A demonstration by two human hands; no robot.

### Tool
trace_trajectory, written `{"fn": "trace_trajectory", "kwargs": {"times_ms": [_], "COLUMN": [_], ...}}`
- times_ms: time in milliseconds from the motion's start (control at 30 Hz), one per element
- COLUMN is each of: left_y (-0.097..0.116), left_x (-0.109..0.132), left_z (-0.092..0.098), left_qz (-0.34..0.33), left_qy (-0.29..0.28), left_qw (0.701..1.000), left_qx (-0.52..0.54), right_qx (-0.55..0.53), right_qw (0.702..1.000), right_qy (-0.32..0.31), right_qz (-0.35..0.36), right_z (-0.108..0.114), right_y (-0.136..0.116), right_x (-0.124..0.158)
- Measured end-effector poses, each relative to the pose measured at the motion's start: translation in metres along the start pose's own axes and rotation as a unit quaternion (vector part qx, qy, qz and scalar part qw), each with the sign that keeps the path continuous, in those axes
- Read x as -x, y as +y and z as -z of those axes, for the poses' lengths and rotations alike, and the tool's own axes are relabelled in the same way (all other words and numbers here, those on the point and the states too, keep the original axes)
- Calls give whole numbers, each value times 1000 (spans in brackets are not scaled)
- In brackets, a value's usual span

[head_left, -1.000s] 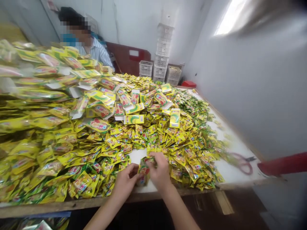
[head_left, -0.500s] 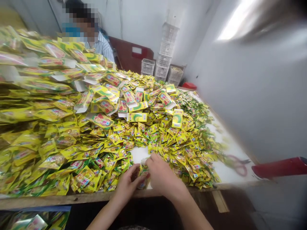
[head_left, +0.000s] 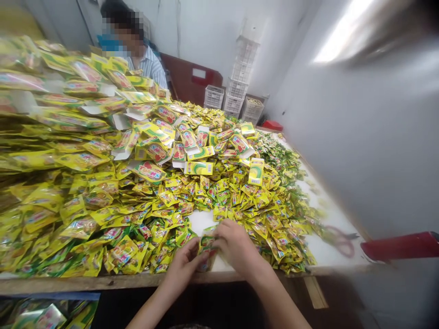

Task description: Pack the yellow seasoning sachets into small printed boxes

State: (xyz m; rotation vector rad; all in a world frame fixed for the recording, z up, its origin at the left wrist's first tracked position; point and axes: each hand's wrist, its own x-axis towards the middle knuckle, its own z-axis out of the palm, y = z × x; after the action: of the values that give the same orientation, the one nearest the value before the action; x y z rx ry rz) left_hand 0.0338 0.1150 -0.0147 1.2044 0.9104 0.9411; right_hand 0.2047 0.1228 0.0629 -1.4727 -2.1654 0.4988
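Head view: one box (head_left: 205, 261) lies by the near edge of the surface (head_left: 201, 221), long axis pointing forward; left hand (head_left: 182, 265) pinches it, right hand (head_left: 235, 244) curls its fingers beside it, hold unclear.

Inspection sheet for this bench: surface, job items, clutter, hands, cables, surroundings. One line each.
Surface: white tabletop with wooden edge, mostly covered; white shows near the hands and at right.
Job items: printed package at the hands; heaped yellow packets; cartons on the heap, some flaps open.
Clutter: scissors at right; red object beyond them, unidentified.
Hands: left hand grips the package; right hand at its upper end, grip unclear.
Cables: nothing seen for certain.
Surroundings: stacked white crates; person in striped shirt behind the heap.
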Motion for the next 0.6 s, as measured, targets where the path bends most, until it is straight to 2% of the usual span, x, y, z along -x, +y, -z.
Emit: {"fn": "trace_trajectory", "kwargs": {"times_ms": [67, 167, 267, 333, 367, 433, 467, 500, 533, 600], "left_y": [-2, -5, -3, 4, 9, 20, 25, 28, 30, 29], "left_x": [1, 1, 2, 4, 4, 5, 5, 5, 4, 3], "left_z": [2, 4, 6, 6, 6, 6, 6, 7, 8, 11], "left_qz": [1, 6, 29, 53, 66, 90, 100, 107, 109, 90], "left_qy": [0, 6, 11, 30, 33, 9, -6, -16, -13, 27], "left_qw": [1000, 1000, 999, 998, 997, 996, 995, 994, 994, 995], "left_qx": [1, -11, -13, -14, -13, -5, -5, -6, -9, -23], "right_qx": [-27, -74, -185, -304, -370, -483, -515, -524, -513, -458], "right_qw": [999, 996, 974, 930, 899, 837, 816, 811, 821, 860], "right_qy": [32, 48, 122, 165, 161, 107, 78, 66, 74, 123], "right_qz": [16, 31, -39, -125, -169, -234, -250, -252, -241, -187], "right_z": [-9, -21, -31, -38, -43, -53, -57, -60, -62, -62], "right_y": [9, 16, 19, 20, 21, 21, 20, 19, 17, 15], "right_x": [5, 16, 28, 34, 36, 39, 40, 39, 38, 33]}}
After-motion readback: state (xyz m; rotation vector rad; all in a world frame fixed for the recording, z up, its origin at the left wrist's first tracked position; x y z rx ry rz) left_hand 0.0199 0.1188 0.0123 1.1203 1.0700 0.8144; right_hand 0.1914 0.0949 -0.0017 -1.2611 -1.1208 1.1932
